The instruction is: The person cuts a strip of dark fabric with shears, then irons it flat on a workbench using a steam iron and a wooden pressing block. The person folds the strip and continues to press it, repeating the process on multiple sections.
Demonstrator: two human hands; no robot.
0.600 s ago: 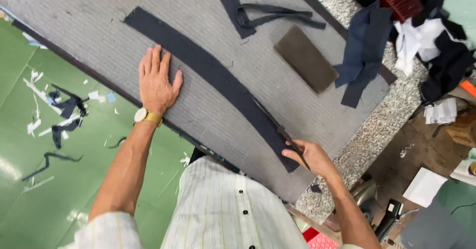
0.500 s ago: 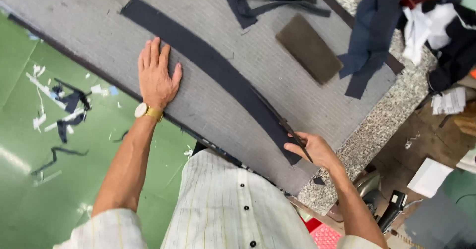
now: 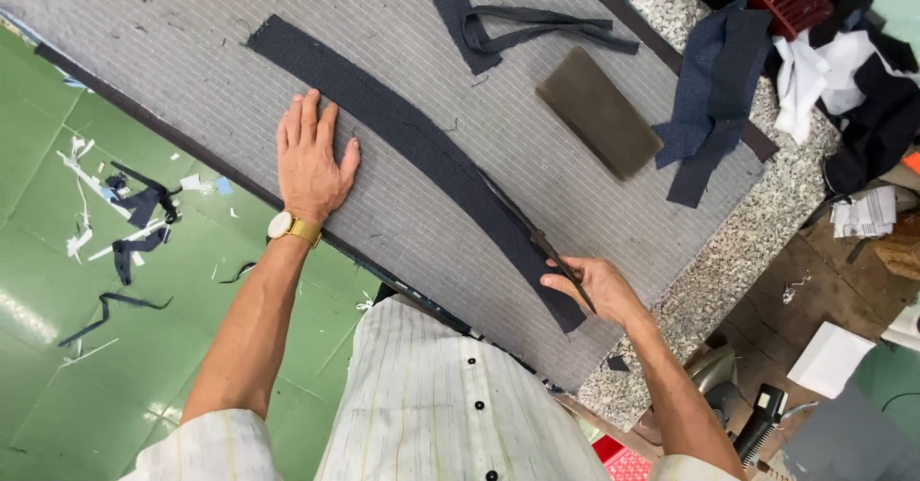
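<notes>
At frame centre, the right hand (image 3: 592, 287) grips scissors (image 3: 532, 234) cutting a dark strip (image 3: 402, 141); the left hand (image 3: 311, 160), open and flat, presses the grey cloth (image 3: 192, 59), which could shift and skew the cut.

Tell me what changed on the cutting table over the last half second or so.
Hardly anything. The right hand still grips the scissors along the dark curved strip. The left hand stays flat on the grey cloth beside it.

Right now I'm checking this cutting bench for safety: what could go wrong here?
The scissors in the right hand run along the dark curved strip; a wandering blade could nick its edge. The left hand lies flat beside the strip, in the cutting line's path. The grey striped cloth could shift.
</notes>
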